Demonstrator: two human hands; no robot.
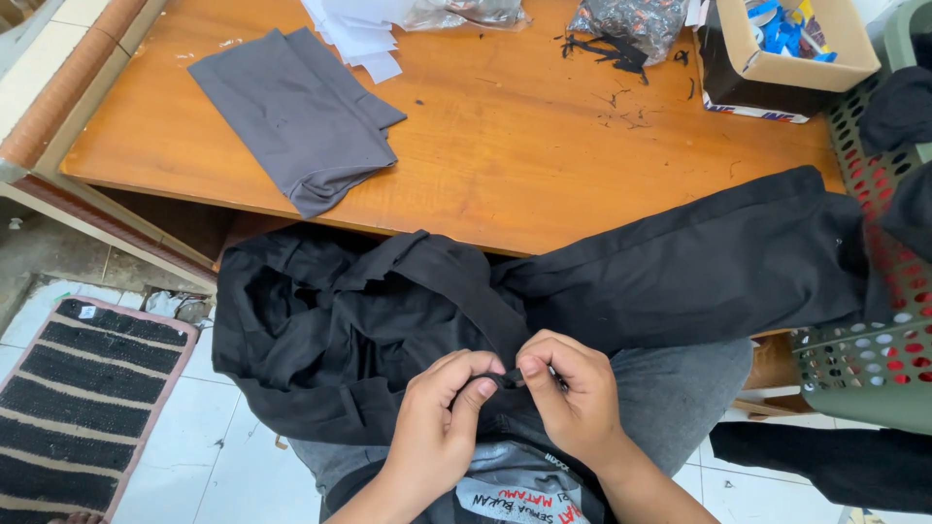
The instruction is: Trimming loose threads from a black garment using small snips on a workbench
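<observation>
Both hands meet over the lap, fingertips pressed toward each other. The left hand (pixel 442 412) and right hand (pixel 573 393) each pinch a small fold of the black garment (pixel 388 320) between thumb and forefinger, seemingly to hold one spot taut and close to the eyes (what lies in the pinch is too small to tell). The garment spreads from the hands up and leftward over the knees, and one long part runs right, up onto the bench (pixel 505 146) edge, so its weight rests there instead of dragging on the pinch. Beyond the hands, left on the bench, lies a folded grey cloth (pixel 296 112). Far ahead and right stand a cardboard box (pixel 786 49) and a bag of dark bits (pixel 626 24). Right of the hands a green perforated basket (pixel 869 359) holds more dark clothing. Down left, a striped mat (pixel 87 398) lies on the floor.
</observation>
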